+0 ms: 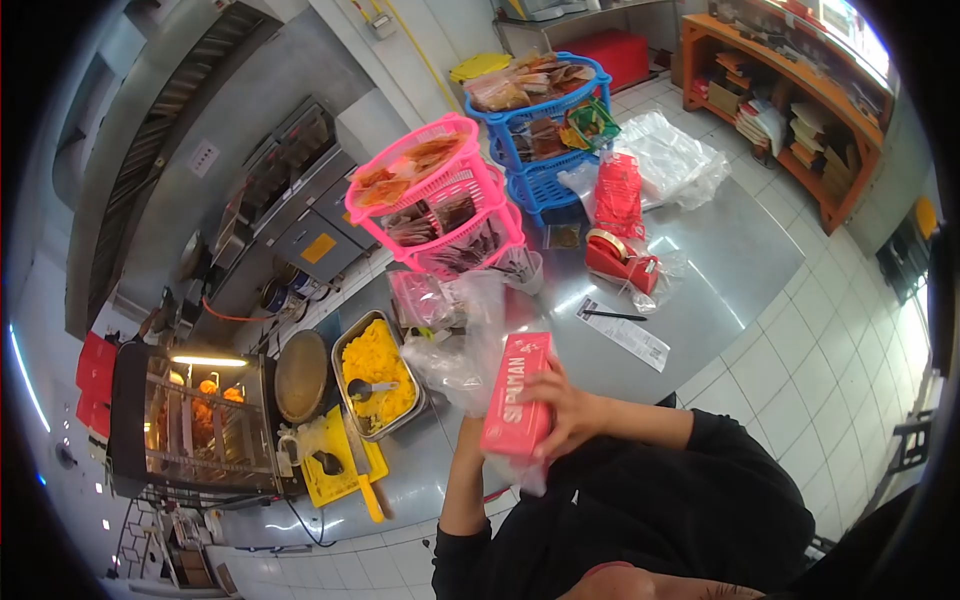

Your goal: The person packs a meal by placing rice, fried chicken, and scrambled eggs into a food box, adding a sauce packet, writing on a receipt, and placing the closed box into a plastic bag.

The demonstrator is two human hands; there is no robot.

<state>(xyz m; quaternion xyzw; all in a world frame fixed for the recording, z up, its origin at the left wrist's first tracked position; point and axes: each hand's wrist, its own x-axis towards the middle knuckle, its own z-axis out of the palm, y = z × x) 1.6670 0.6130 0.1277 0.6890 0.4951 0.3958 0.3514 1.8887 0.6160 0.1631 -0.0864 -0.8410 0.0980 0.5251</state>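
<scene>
A red carton box (515,385) with white "SIPAMAN" lettering is held tilted in front of my chest. My right hand (568,408) is closed around its right side, fingers spread over the face and edge. My left hand (470,438) is at the box's lower left, its fingers hidden behind the box and clear plastic. A clear plastic bag (482,320) rises behind the box, and clear plastic also shows below its bottom edge. Whether the box is inside the bag I cannot tell.
On the steel table (740,245) are a receipt (625,338), a pen (615,315), a red tape dispenser (625,265), pink basket tiers (480,190) and blue basket tiers (540,185). Left are a tray of yellow rice (380,375), a knife (365,480) on a yellow board (335,485), and a lit food warmer (200,415).
</scene>
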